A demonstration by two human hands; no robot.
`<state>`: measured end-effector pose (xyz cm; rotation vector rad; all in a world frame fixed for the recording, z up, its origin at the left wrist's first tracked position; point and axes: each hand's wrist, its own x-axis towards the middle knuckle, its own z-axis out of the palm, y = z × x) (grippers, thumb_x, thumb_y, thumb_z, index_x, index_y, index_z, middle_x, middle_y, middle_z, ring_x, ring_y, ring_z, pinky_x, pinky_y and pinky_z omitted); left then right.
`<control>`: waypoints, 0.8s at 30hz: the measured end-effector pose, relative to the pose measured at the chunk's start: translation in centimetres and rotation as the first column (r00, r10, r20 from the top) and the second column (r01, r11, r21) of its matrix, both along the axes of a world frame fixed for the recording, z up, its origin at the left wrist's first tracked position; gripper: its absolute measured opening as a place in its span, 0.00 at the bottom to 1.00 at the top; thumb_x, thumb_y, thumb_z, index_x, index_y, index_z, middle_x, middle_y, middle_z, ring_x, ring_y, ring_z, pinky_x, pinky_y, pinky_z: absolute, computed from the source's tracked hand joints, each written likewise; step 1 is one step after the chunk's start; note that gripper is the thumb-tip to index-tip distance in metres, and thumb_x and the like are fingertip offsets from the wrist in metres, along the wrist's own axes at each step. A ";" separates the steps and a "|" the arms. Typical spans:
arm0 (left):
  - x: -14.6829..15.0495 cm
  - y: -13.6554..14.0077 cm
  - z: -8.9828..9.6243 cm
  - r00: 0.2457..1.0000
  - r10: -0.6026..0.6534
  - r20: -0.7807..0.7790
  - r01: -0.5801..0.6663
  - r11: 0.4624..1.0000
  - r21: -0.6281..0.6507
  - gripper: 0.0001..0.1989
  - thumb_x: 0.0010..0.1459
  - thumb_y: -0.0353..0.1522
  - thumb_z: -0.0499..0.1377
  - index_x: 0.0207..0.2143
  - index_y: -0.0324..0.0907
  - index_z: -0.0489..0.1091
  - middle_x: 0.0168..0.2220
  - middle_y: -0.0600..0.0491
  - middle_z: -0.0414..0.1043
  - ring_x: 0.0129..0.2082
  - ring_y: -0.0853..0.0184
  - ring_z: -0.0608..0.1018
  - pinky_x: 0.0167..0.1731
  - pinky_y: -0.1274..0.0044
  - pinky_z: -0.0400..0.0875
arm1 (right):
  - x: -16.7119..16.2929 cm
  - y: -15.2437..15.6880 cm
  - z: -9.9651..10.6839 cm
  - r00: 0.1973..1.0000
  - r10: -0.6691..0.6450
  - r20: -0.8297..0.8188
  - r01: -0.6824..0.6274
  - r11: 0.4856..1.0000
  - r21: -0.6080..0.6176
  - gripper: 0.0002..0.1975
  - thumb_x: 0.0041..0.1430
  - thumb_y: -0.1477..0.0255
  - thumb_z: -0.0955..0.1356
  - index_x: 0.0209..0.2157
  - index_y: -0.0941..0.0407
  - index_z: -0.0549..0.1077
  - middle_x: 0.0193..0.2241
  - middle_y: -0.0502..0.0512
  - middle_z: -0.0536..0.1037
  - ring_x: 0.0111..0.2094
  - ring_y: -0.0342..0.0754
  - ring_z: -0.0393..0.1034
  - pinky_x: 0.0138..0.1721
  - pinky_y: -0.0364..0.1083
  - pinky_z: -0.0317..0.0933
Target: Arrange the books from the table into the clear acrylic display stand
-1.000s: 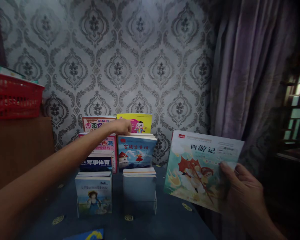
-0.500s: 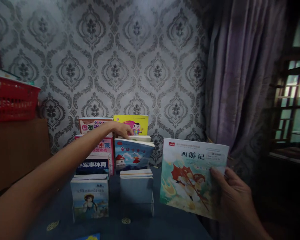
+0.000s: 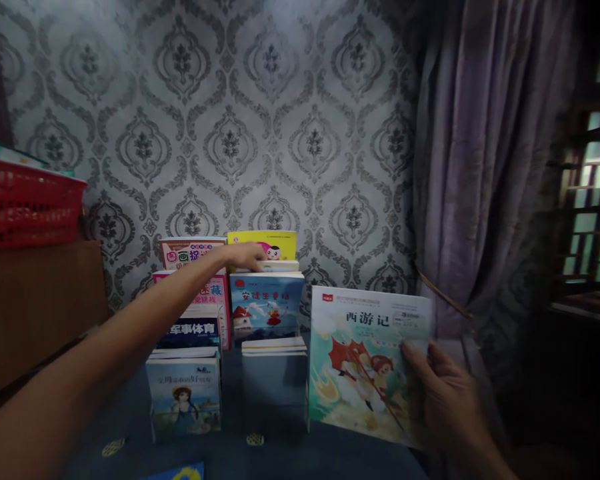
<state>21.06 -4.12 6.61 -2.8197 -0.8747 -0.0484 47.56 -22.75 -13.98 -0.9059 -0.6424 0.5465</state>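
- Our right hand (image 3: 445,387) pinches, with the thumb in front, the right edge of a thin white-and-green paper book (image 3: 363,363), held to the right of the rows.
- Our left hand (image 3: 247,255) bends its fingers down behind a blue picture-covered book (image 3: 266,300), at a pale thick book (image 3: 283,267); whether they pinch, we cannot tell.
- Between the plain grey-blue book stack (image 3: 274,380) and a small light-blue book (image 3: 180,373), a narrow strip of dark-blue table (image 3: 300,460) gives room.
- The held book's left edge, in our view, nearly meets the stack.
- Since half a second ago, this gap became narrower; the blue book, then askew, stands straighter.
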 end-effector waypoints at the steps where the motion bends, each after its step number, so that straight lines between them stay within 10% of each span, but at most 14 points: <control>1: -0.3 0.1 0.5 1.000 -0.014 0.020 0.013 1.000 0.027 0.09 0.51 0.32 0.57 0.32 0.37 0.74 0.30 0.54 0.73 0.32 0.67 0.71 0.30 0.79 0.61 | -0.2 0.2 0.0 1.000 0.030 0.004 -0.030 1.000 0.005 0.20 0.31 0.60 0.79 0.30 0.50 0.77 0.30 0.50 0.82 0.29 0.55 0.79 0.25 0.48 0.76; 11: -1.5 -1.3 3.2 0.995 -0.040 0.086 0.035 0.998 0.056 0.10 0.56 0.36 0.55 0.35 0.38 0.70 0.35 0.52 0.73 0.35 0.66 0.72 0.32 0.79 0.62 | -4.2 3.0 1.4 0.961 0.237 0.141 -0.254 0.961 0.111 0.19 0.42 0.58 0.77 0.34 0.52 0.75 0.32 0.51 0.83 0.32 0.53 0.78 0.30 0.47 0.74; 24: -1.6 -4.3 6.6 0.983 -0.081 0.166 0.075 0.996 0.043 0.08 0.53 0.32 0.53 0.32 0.38 0.71 0.29 0.55 0.70 0.31 0.69 0.69 0.32 0.79 0.60 | -7.5 7.9 8.2 0.923 0.223 0.314 -0.322 0.894 0.312 0.17 0.43 0.58 0.77 0.30 0.52 0.74 0.30 0.48 0.82 0.30 0.49 0.77 0.33 0.46 0.72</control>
